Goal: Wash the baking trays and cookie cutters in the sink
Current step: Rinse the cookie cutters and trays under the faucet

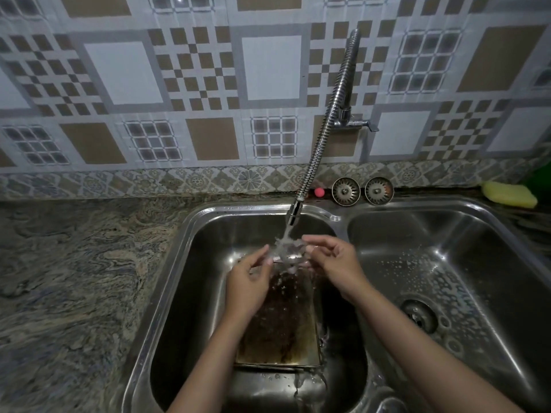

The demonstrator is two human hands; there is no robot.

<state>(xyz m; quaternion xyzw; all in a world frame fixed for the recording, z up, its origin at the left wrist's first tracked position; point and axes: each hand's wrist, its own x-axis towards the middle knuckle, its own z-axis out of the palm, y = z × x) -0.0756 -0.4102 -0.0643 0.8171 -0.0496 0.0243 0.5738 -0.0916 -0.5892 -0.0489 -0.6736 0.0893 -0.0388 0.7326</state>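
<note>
Water ran from the tap (322, 138) into the left sink basin (193, 263); left hand (247, 281) and right hand (334, 260) pinched a small cookie cutter (287, 251), blurred by the spray, above the baking tray (280, 323).

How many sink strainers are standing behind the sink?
2. Both lean against the wall on the ledge behind the basins, side by side: one left, one right. None seem hidden.
</note>
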